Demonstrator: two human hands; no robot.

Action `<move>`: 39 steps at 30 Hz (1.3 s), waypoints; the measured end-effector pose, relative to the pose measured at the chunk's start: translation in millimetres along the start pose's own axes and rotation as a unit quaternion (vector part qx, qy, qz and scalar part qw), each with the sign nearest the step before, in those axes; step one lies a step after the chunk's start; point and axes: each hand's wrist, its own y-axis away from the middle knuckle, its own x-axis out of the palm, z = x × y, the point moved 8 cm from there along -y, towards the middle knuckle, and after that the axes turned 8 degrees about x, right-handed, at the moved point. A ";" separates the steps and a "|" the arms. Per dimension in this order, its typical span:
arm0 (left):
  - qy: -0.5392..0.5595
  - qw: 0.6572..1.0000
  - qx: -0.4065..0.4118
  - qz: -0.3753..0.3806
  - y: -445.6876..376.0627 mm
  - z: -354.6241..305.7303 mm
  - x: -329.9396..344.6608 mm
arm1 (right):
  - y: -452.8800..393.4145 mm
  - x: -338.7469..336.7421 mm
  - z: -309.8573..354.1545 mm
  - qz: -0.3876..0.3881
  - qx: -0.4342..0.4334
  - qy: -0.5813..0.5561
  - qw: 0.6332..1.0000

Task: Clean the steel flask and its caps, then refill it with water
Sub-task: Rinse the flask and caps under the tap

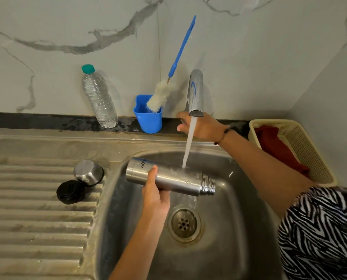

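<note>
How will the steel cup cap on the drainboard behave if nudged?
The steel cup cap sits mouth-down across the drainboard ridges, so it probably rocks rather than rolls. Polished metal looks slippery when wet. It touches the black inner cap, so nudging may shift both.

Head cam only, looking down into the sink from right above it

One wide-angle view worn on the person's head, facing forward and down, close in. The sink basin [239,229] fills the bottom middle, the ribbed draining board [37,219] runs off to the left edge, and the marble wall [67,27] takes up the top half, lines bending from the wide lens. Both forearms reach in from the bottom and right edges, and the tap [196,93] sits about centre frame. No second view to compare with.
</note>
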 end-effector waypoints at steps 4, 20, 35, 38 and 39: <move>0.042 0.998 -0.036 -0.001 -1.7 6.6 -1.8 | 84.8 -5.2 -42.4 -0.048 0.052 -0.335 0.940; -0.448 0.890 -0.027 0.080 17.8 9.3 -24.3 | 82.2 35.7 14.5 -0.141 0.031 -0.455 0.879; -0.652 0.632 0.226 0.354 16.6 0.3 34.3 | 97.5 17.9 14.7 -0.256 0.071 -0.359 0.895; -0.636 0.652 0.230 0.344 8.8 -8.8 44.4 | 95.0 24.0 26.6 -0.252 0.053 -0.333 0.907; -0.638 0.653 0.221 0.343 9.4 -9.9 47.0 | 96.5 36.4 27.8 -0.232 0.066 -0.310 0.920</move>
